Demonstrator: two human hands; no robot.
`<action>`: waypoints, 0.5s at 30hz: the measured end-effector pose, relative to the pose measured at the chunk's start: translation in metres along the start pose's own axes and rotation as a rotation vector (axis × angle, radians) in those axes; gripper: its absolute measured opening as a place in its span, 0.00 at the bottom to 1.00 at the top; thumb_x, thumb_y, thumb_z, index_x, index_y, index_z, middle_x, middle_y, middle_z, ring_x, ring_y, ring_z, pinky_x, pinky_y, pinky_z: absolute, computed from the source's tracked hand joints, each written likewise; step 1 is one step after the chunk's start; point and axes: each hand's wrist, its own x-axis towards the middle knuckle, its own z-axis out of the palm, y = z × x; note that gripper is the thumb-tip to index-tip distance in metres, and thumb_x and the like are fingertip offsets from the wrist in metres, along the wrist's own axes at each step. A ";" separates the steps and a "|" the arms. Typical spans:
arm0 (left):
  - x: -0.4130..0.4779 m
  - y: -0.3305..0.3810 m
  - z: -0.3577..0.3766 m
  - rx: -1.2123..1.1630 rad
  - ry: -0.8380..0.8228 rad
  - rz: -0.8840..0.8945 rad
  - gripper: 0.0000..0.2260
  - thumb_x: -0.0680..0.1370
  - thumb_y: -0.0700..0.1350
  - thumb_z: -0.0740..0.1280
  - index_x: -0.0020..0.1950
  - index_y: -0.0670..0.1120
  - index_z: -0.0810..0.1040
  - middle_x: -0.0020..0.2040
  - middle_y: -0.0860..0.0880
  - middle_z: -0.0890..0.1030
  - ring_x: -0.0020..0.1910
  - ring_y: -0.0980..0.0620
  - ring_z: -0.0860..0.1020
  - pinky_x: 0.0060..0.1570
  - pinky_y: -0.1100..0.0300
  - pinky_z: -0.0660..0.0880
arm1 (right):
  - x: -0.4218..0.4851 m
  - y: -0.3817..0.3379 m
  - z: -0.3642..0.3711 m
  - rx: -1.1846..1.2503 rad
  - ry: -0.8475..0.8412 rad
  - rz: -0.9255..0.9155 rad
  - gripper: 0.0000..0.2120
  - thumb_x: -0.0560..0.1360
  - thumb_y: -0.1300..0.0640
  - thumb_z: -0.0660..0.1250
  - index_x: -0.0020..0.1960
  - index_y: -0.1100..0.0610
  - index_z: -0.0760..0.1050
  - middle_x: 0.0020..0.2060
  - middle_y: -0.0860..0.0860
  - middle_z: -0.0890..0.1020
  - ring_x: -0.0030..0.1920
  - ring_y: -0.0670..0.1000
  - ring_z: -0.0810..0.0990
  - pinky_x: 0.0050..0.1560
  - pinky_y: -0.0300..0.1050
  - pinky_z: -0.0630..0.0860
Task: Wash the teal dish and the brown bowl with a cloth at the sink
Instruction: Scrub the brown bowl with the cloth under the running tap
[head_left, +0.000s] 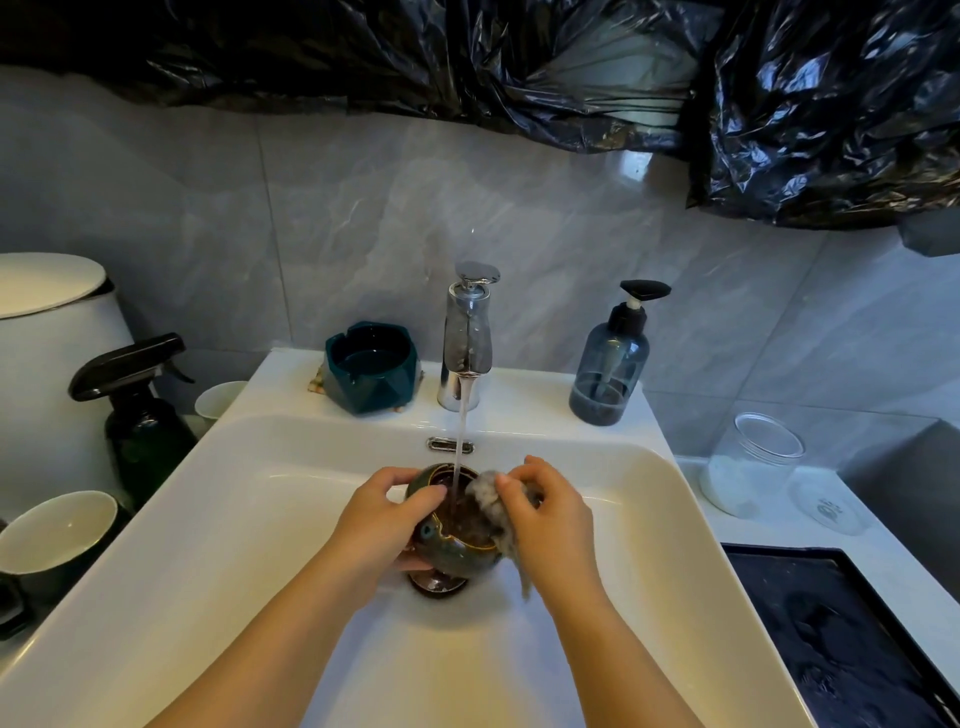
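1. While water from the tap (466, 338) falls into it, the brown bowl (457, 556) sits between the two hands, held just above the drain (436, 584) of the sink (249, 483).
2. The left hand (387, 512) is curled round the bowl's near-left wall, thumb over the rim, so it does the holding.
3. The right hand (545, 512) pinches a wet grey cloth (485, 493) and presses it against the bowl's right rim; a tail of the cloth hangs down under that wrist.
4. The hands are close together, parted only by the bowl's mouth, which is tilted a little toward the person.
5. My reading is that the bowl is mid-wash, its inside being wiped under the stream.
6. The teal dish (371, 366) stands upright on the sink's back ledge, straight beyond the left hand and just to the left of the tap, well apart from both hands. It has no long axis to speak of, being squat and faceted.
7. The left hand is the nearer one to it, but that hand is occupied, so the bowl would probably have to be set down first.
8. Beyond the right hand stands a soap pump bottle (610, 364); far out to the left is a dark spray bottle (140, 415).
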 end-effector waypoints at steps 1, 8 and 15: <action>0.000 0.000 0.001 -0.003 -0.009 -0.003 0.10 0.75 0.44 0.70 0.54 0.49 0.75 0.49 0.41 0.81 0.46 0.42 0.82 0.42 0.44 0.82 | 0.001 0.002 0.001 -0.046 0.006 -0.029 0.06 0.76 0.53 0.65 0.46 0.55 0.76 0.46 0.43 0.72 0.45 0.41 0.73 0.39 0.19 0.66; 0.003 -0.001 -0.002 -0.016 0.024 -0.007 0.09 0.75 0.44 0.69 0.54 0.49 0.75 0.52 0.42 0.79 0.48 0.42 0.81 0.41 0.47 0.82 | 0.009 0.005 -0.016 -0.074 0.361 0.146 0.12 0.79 0.47 0.57 0.45 0.51 0.74 0.36 0.46 0.76 0.40 0.47 0.73 0.48 0.44 0.69; 0.004 -0.002 0.001 0.064 0.061 0.035 0.09 0.75 0.45 0.69 0.54 0.52 0.75 0.50 0.44 0.79 0.47 0.44 0.81 0.38 0.50 0.82 | -0.004 -0.013 -0.010 0.289 0.233 -0.085 0.10 0.78 0.58 0.61 0.38 0.56 0.72 0.30 0.44 0.77 0.32 0.36 0.77 0.30 0.25 0.70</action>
